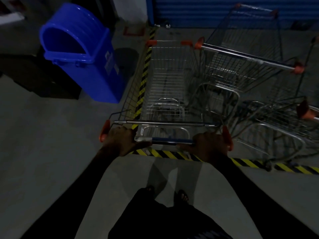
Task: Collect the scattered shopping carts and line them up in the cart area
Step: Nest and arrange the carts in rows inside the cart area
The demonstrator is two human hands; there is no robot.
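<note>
Nearest, the left hand [120, 139] and right hand [209, 145] each curl round the handle [172, 140] of a cart [165, 83], which already sits past the striped floor tape [245, 163] in the cart area. To its right a second cart [241, 69] stands skewed, a third [293, 121] beside it, so lining up looks unfinished. Left, a blue bin [82, 54] crowds the edge; ahead, a blue shutter [207, 11] closes the room.
</note>
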